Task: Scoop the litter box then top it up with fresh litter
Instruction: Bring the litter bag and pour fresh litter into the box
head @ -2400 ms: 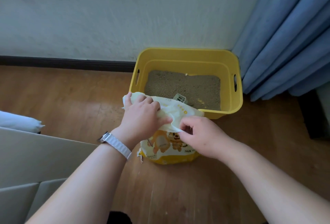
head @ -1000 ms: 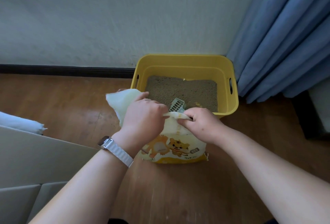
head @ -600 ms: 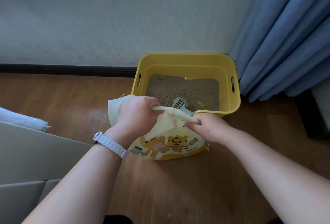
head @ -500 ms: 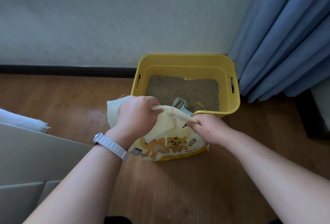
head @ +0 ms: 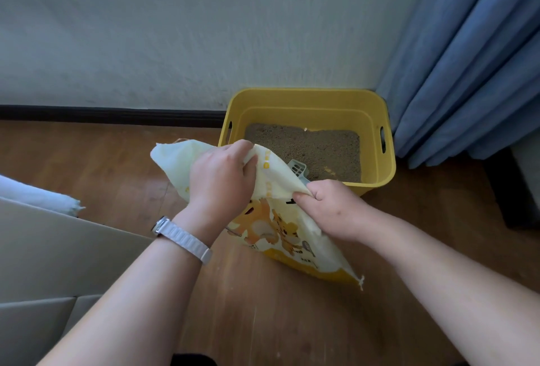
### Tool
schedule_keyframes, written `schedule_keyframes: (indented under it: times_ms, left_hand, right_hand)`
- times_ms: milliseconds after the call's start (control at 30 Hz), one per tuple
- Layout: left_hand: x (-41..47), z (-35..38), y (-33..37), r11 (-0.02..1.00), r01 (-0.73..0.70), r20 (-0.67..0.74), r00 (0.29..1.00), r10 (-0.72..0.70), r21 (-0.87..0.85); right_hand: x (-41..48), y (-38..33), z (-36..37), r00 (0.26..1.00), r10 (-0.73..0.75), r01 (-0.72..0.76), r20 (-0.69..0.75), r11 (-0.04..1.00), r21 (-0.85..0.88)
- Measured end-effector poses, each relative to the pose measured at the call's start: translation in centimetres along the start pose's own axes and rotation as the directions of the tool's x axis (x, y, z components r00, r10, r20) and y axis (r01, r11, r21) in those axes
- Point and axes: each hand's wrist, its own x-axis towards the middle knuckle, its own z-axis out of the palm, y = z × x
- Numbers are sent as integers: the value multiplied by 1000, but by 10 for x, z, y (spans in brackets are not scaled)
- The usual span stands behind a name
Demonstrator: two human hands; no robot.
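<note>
**Operator:** State the layout, largest item first.

**Technician:** The wooden floor (head: 117, 178) carries everything. The blue curtain (head: 467, 73) hangs at the right. The yellow litter box (head: 304, 91) stands against the wall (head: 204, 29), just beside the curtain. A shallow bed of litter (head: 315, 143) covers its base.

**Operator:** Locate the supply.

**Technician:** The litter bag (head: 286, 234) stands on the floor directly in front of the box's near wall. Whether it touches the wall cannot be determined. Its printed face points toward the camera and its slack top flops to the left. This position probably keeps the pour short, since the bag need only tip forward over the near rim.

**Operator:** Report the hands.

**Technician:** The left hand (head: 222, 181), with a pale watch strap (head: 184, 241) at the wrist, has its fingers curled over the bag's upper fold and grips the loose material. The right hand (head: 327, 208) pinches the bag's edge between thumb and curled fingers, close to the box's near rim. The two holds are apart, with bag material drawn between them. This suggests the mouth is being worked open. Whether it is already open cannot be determined.

**Operator:** Locate the scoop.

**Technician:** The pale scoop (head: 297, 167) sits inside the box at the near side, slotted head showing, handle hidden behind the bag. Neither hand touches it. Topping up appears to be the step in hand.
</note>
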Motion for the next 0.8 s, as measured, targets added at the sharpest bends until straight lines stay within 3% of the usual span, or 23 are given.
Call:
schedule_keyframes:
  times_ms: [233,433,600,800]
  left_hand:
    - [-7,-3,14,975,65,19,998,-62,-213]
    - [-17,-2,26,926,-38,150,983,101,-376]
    - [-21,2,30,946,-164,221,948,230,-279]
    - [-25,13,42,971,-183,136,969,205,-155]
  right_hand:
    - [-8,-14,-2,991,71,-36,-117,959,280]
    - [-9,-19,-18,977,130,-50,-168,910,412]
    - [-10,-19,-20,976,164,-77,-145,878,472]
    - [-7,-18,-21,984,154,-81,-95,844,529]
